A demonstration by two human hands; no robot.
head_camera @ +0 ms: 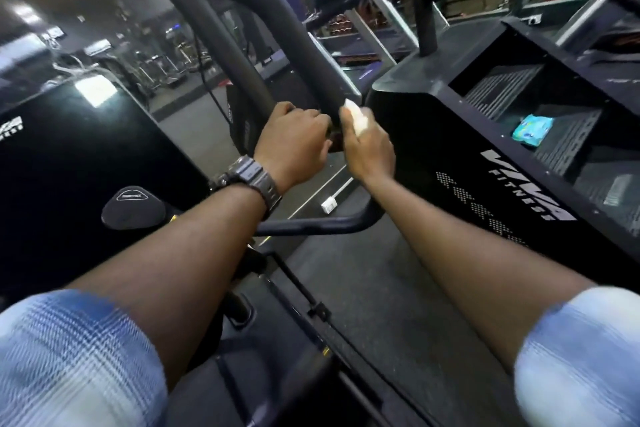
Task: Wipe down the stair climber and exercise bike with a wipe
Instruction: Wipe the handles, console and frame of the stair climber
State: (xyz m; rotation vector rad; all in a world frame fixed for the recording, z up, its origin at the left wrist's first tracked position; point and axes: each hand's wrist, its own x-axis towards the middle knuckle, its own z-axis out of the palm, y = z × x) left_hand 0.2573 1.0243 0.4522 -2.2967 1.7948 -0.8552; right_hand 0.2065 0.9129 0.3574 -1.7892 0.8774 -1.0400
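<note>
— Gripping the padded handrail [221, 28], is that what both hands are doing?

— The left hand [294, 146] is: its fingers are curled round the lower end of that black rail, near the centre of the view, with a dark wristwatch [252, 180] on the wrist. The right hand [369, 149] sits just beside it at 3 o'clock, fingers closed on a white wipe [356, 116], which is pressed against the rail.

— Where does the rail run?

— From the hands it curves up toward 11 o'clock and out of the top edge.

— And the stair climber?

— The stair climber [485, 163] with white lettering on its black side panel fills the 2 to 3 o'clock area. A blue wipe packet [531, 128] lies on one of its ribbed steps, well apart from the hands.

— Anything at 9 o'clock?

— A glossy black housing [86, 166], with a rounded triangular cap at its lower right. Blue checked sleeves [76, 357] are rolled above both forearms at 7 and 5 o'clock.

— The exercise bike?

— I cannot tell which machine that is.
</note>
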